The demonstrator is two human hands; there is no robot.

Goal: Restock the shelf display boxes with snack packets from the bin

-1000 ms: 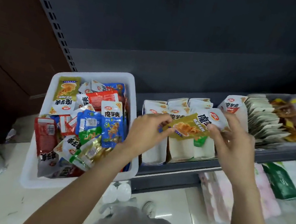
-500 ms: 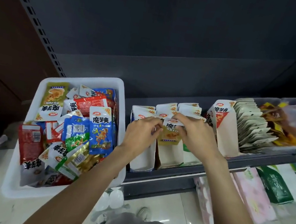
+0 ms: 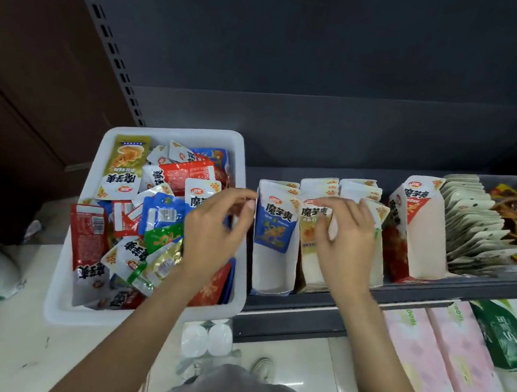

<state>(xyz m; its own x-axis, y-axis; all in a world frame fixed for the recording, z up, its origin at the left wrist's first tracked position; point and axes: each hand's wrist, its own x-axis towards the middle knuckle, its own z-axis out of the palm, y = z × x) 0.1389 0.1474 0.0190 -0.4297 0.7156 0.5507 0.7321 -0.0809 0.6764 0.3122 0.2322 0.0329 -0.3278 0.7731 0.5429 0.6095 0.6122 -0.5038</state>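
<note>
your right hand point(image 3: 345, 242) has tucked the yellow packet point(image 3: 312, 227) down into the middle box point(image 3: 309, 270), fingers still pinching its top. your left hand point(image 3: 214, 233) has let go (loosely curled, holding nothing) beside the bin point(image 3: 144, 323), so grab another packet.

dark shelf point(image 3: 438, 283), display boxes point(image 3: 273, 265) in row, white bin point(image 3: 144, 323) alongside
</note>
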